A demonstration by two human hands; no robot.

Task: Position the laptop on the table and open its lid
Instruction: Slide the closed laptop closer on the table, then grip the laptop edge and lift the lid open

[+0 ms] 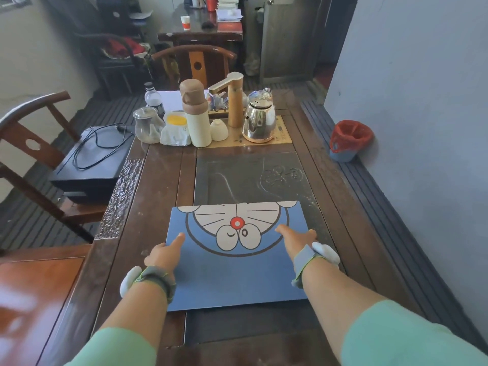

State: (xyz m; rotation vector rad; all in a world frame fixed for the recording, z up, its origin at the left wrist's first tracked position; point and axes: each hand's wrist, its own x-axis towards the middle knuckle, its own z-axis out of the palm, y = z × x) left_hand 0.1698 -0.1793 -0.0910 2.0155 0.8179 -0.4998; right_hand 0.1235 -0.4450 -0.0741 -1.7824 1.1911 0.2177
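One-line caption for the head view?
Both hands, left hand and right hand, grip the closed blue laptop on the wooden table.

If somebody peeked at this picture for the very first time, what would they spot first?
Probably the blue laptop with the big cartoon cat face on its closed lid, lying flat on the near end of the wooden table. The left hand and right hand grip its two sides. Next they'd spot the shiny metal kettle and tall cream flask at the far end.
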